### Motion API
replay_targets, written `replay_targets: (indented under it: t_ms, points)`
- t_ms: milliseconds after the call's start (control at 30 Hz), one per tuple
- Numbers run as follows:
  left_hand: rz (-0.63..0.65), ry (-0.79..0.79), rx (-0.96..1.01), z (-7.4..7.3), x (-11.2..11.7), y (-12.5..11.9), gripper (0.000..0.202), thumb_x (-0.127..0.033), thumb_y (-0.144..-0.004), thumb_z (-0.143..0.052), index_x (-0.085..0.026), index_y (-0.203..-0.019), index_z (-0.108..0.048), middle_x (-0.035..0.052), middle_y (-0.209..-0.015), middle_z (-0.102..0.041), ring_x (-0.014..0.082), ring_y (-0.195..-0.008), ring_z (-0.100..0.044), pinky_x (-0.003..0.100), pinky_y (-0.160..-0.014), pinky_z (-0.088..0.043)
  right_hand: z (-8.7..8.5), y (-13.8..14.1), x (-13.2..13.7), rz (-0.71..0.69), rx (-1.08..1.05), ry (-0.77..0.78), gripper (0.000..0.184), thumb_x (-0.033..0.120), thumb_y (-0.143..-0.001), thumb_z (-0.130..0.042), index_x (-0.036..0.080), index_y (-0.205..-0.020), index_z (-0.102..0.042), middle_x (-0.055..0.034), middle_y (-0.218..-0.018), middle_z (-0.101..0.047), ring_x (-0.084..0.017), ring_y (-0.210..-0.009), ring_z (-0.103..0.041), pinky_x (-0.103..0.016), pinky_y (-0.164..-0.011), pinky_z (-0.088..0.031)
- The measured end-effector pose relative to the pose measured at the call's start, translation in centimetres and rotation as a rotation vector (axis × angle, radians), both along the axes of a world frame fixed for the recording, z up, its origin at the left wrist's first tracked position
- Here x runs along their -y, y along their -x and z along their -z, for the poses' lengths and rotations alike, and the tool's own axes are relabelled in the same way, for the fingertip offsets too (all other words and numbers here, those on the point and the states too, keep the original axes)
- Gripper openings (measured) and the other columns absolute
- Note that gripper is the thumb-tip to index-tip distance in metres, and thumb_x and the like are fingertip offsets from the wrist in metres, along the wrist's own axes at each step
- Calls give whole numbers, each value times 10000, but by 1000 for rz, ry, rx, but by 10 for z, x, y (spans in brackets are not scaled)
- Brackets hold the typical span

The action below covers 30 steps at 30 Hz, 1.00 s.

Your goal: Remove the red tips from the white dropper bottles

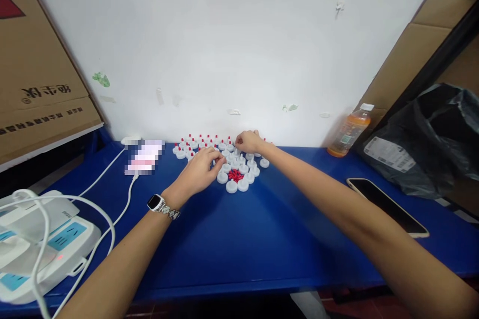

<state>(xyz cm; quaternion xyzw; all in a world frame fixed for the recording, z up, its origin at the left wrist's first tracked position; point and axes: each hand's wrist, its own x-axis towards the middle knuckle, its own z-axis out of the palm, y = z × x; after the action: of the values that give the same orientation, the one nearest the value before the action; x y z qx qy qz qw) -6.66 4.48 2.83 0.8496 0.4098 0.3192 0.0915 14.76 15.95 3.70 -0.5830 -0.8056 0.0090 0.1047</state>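
Many white round nozzle caps (232,187) stand upright in a cluster against the wall, those at the back left with small red tips. A little pile of loose red tips (235,175) lies among the bare nozzle caps at the front. My left hand (204,167) is over the left side of the cluster, fingers curled and thumb close to the fingertips; what they hold is hidden. My right hand (250,142) reaches to the back of the cluster, fingertips pinched above a white nozzle cap. Anything between those fingertips is too small to make out.
On the left, a white power strip (80,234) with cables sits near a pixelated object (145,157). To the right are a phone (389,207), an orange drink bottle (350,132) and a dark plastic bag (419,144). Cardboard boxes (41,70) flank the blue table (239,244).
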Motion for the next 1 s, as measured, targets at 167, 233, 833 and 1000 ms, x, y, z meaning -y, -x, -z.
replay_targets:
  t_ms: [167,233,833,1000]
  points:
    - [-30,-38,39,0,0,-3,312,-378,-1029,-440,-210,-906,-672,72,-970,-681,246,-970,-591,400,-865,-461,0,8,-1,35,-47,-69,320,396,-915,-583,193,-1110,-736,-111,-1082,-767,-275,-1098,-650,-427,-1022,-340]
    - [-38,-43,49,1,0,-4,311,-380,-1028,-439,-212,-904,-670,71,-978,-680,245,-975,-589,400,-869,-462,3,13,-2,54,-52,-72,310,424,-885,-633,184,-1038,-755,-123,-1070,-765,-290,-1112,-640,-432,-1026,-338]
    - [-11,-83,138,0,14,-21,254,-375,-1035,-451,-208,-999,-640,56,-997,-653,219,-970,-591,362,-867,-461,2,-18,113,-174,-887,-160,194,353,-873,-626,202,-988,-668,-7,-889,-715,-132,-649,-600,-273,-631,-458]
    - [31,-72,74,6,23,-32,217,-385,-1022,-473,-206,-936,-563,48,-933,-626,218,-905,-583,364,-816,-457,15,-15,149,-274,-861,-159,181,253,-814,-654,203,-983,-696,2,-900,-695,-124,-690,-546,-272,-679,-467]
